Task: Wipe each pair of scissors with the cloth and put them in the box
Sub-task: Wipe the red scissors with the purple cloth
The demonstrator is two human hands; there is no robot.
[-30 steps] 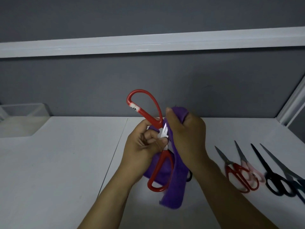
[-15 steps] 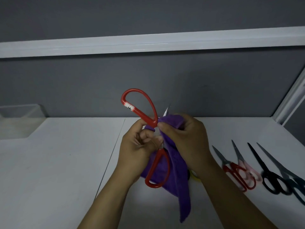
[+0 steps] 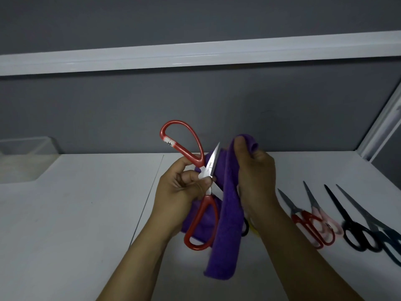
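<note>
- Above the middle of the desk (image 3: 76, 213), I see the left hand (image 3: 182, 192) gripping the big red scissors (image 3: 208, 168) at the pivot, fingers curled round it.
- I read the scissors as spread open: one loop stands up, the other hangs down by the wrist, and a bare blade tip points upward.
- The right hand (image 3: 256, 177) is clenched on the purple cloth (image 3: 227, 224), thumb over a bunched fold just beside that blade. The rest of the cloth hangs down between the forearms.
- At the desk's far left corner sits the clear box (image 3: 28, 148); I cannot tell what it holds.
- Near the right edge lie four more pairs, blades pointing away: a small red pair (image 3: 308, 224) overlapping a pink pair (image 3: 325, 218), then a black pair (image 3: 355, 233) and a dark blue pair (image 3: 388, 237).
</note>
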